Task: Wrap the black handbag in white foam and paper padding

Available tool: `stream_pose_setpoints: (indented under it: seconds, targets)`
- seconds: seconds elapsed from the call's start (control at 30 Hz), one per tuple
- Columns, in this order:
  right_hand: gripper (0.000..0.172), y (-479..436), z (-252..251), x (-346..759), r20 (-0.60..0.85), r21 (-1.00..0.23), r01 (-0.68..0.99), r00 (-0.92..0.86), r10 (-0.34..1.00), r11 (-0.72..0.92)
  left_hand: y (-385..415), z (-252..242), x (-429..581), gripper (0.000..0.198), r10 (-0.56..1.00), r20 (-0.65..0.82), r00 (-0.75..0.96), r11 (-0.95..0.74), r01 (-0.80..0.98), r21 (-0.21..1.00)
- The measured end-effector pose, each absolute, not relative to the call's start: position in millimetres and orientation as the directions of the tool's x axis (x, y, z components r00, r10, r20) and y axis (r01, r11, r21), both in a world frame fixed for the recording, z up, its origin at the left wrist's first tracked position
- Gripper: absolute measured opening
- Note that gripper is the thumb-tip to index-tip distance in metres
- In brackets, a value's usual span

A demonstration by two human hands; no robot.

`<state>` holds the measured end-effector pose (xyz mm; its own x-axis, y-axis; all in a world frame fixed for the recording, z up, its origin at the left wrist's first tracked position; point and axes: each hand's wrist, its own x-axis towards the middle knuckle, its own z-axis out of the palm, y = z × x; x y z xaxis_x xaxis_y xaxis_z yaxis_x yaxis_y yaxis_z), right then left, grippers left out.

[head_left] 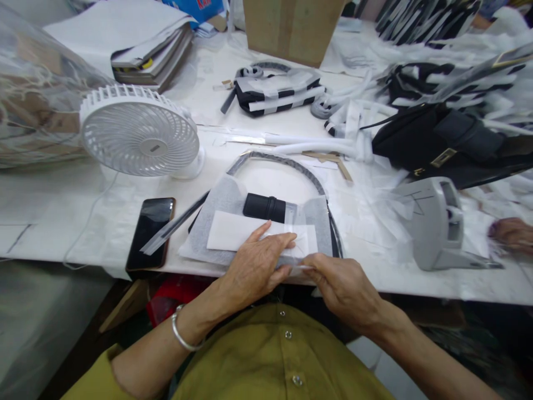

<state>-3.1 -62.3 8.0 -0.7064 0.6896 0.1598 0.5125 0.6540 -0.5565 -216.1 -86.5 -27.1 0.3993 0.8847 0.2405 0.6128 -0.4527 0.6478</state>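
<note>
In front of me lies a dark handbag wrapped in grey-white tissue paper [195,241], with its black flap strap [264,207] showing. Its long, plastic-wrapped handle [291,162] arches behind it. A folded white sheet [227,231] rests across the wrapping. My left hand [260,255] presses on this sheet, fingers stretched and spread. At the near right edge of the bag, my right hand [339,280] is closed, thumb and fingers pinching a thin whitish strip [306,266]. The strip's exact material cannot be made out.
A phone [150,233] and a white fan [141,133] stand left. A grey tape dispenser [439,222] and black handbag [441,144] are right. Farther back are a wrapped bag [278,91], cardboard box [291,28] and stacked papers [154,61]. Another person's hand [514,233] shows far right.
</note>
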Motion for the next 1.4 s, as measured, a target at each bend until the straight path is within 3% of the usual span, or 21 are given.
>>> stream_pose_setpoints:
  seconds: [0.3,0.53,0.7,0.83,0.93,1.07,1.23,1.4]
  targets:
    - [0.024,-50,-12,-21,0.179,-0.549,0.640,-0.538,0.824,0.537,-89,-32,-216,0.071,0.885,0.267,0.382,-0.461,0.643,0.612]
    - [0.019,-38,-17,-25,0.050,-0.619,0.691,-0.439,0.897,0.373,-88,-30,-214,0.070,0.892,0.311,0.328,-0.452,0.657,0.603]
    - [0.021,-32,-14,-29,-0.173,-0.723,0.680,-0.351,0.920,0.123,-90,-21,-222,0.057,0.842,0.377,0.386,-0.539,0.620,0.569]
    - [0.018,-29,-11,-32,-0.319,-0.760,0.648,-0.303,0.898,-0.051,-94,-21,-225,0.030,0.762,0.437,0.478,-0.646,0.603,0.467]
    - [0.019,-29,-11,-32,-0.295,-0.749,0.662,-0.305,0.905,-0.021,-96,-25,-223,0.020,0.701,0.453,0.550,-0.710,0.599,0.371]
    - [0.019,-30,-10,-33,-0.219,-0.691,0.719,-0.311,0.925,0.078,-97,-28,-219,0.029,0.693,0.384,0.610,-0.719,0.627,0.300]
    - [0.016,-32,-5,-36,-0.167,-0.504,0.837,-0.335,0.927,0.212,-98,-26,-216,0.038,0.713,0.342,0.613,-0.697,0.676,0.241]
    - [0.015,-22,0,-38,-0.131,-0.384,0.891,-0.312,0.941,0.242,-100,-28,-214,0.033,0.721,0.375,0.582,-0.679,0.702,0.215]
